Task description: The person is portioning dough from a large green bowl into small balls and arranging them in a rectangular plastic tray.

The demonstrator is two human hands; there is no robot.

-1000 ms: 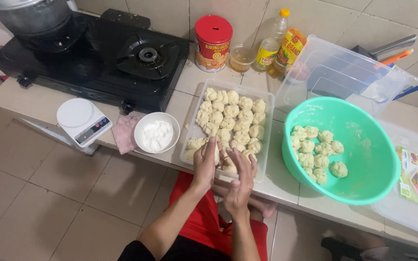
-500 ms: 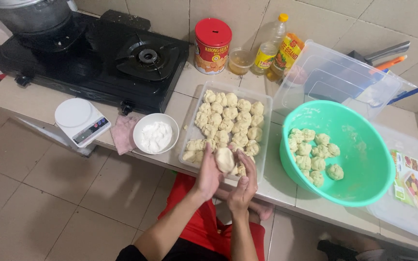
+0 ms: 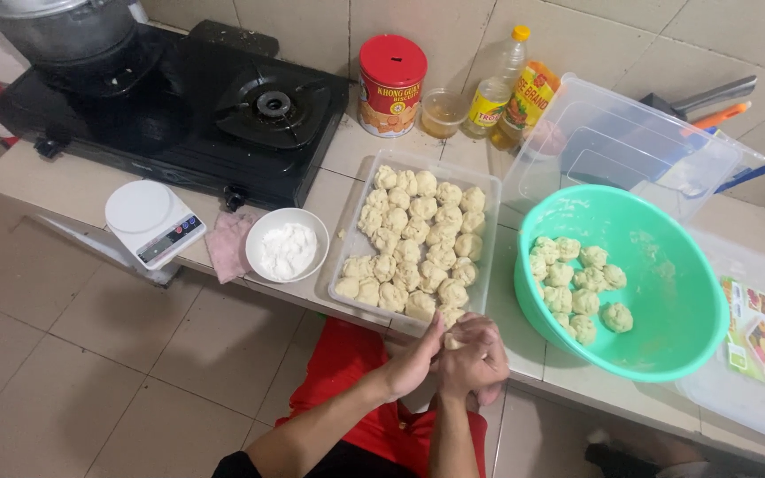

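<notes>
Both hands, left hand (image 3: pixel 418 358) and right hand (image 3: pixel 473 354), cup a dough piece (image 3: pixel 453 341) between closed palms.

Place: a home kitchen.
Cooker: a black gas stove (image 3: pixel 223 115) with a grey pot (image 3: pixel 55 31) stood on the tiled bench (image 3: pixel 64 181).
Supplies: an oil bottle (image 3: pixel 496 84), a red tin (image 3: pixel 391 84), a white scale (image 3: pixel 152 223).
Food: a tray (image 3: pixel 480 292) and a green bowl (image 3: pixel 666 319) held dough balls.
</notes>
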